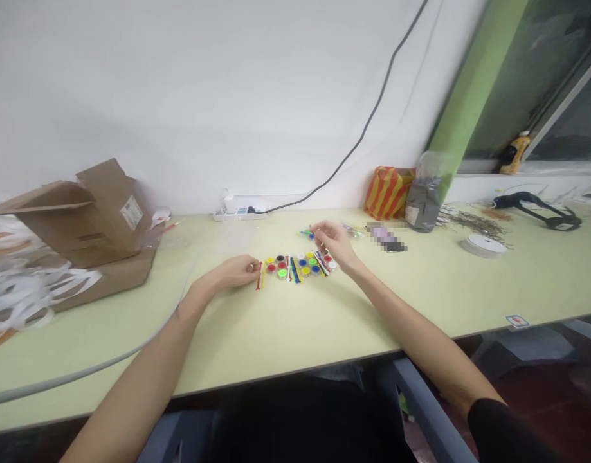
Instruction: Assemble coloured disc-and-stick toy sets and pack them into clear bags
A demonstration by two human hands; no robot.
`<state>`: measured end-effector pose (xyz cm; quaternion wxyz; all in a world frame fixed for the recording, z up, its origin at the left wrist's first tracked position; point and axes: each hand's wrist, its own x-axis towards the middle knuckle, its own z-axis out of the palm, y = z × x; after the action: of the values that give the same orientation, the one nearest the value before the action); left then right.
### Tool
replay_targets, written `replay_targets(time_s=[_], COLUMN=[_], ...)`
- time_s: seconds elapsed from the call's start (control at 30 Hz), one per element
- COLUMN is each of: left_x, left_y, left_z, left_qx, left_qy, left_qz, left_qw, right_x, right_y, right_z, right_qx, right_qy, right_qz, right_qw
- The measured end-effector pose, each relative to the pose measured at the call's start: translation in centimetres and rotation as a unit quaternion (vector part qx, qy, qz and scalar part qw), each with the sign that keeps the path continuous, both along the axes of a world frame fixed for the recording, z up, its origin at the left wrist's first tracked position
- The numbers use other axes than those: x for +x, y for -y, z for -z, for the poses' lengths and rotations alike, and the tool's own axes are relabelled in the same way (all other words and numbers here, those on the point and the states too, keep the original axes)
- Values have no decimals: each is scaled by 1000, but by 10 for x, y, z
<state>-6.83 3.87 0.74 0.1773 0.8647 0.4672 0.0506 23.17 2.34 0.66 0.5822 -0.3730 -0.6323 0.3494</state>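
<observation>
My left hand (238, 271) rests at the left end of a row of small colourful pieces, fingers closed at the top of a thin red stick (258, 281). A yellow stick lies close beside it. The row holds several round clear-rimmed pieces (282, 274) with red, green, yellow, blue, black and white centres, and thin coloured sticks (296, 270) between the groups. Over the right end of the row is my right hand (337, 246), thumb and fingers pinched together. Small blue and green pieces (307, 233) show at its fingertips; whether they are held or lie behind is unclear.
An open cardboard box (87, 218) and white strips (20, 292) are at the left. At the back stand a power strip (240, 213), a striped bag (388, 193) and a dark plastic-wrapped package (422, 202). A white spool (484, 246) and black headgear (541, 209) lie right. A grey cable (97, 370) crosses the left front.
</observation>
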Motion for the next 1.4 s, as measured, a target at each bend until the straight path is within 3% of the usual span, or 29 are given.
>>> replay_targets(time_s=[0.1,0.23,0.33,0.4,0.7,1.0,1.4], left_x=[0,0,0,0,5,7,7], left_y=[-2,-3,-4,-5,-3,-1,-1], left_z=[2,4,5,5,3,0,0], left_qx=[7,27,28,31,44,43,48], left_qy=[-11,-16,-12,-9,-45,-47,-44], left_qz=[3,-1,-1,-4,-28,-36,-38], left_qw=[1000,1000,1000,999,998,997,997], right_x=[59,162,219,238,240,243,239], right_y=[-9,3,21,29,23,27,24], right_z=[2,24,48,60,67,69,67], right_qx=[57,74,45,26,-9,-40,-18], right_qy=[73,182,280,310,355,353,356], right_qz=[115,297,327,326,292,343,255], right_qw=[989,935,901,893,888,870,899])
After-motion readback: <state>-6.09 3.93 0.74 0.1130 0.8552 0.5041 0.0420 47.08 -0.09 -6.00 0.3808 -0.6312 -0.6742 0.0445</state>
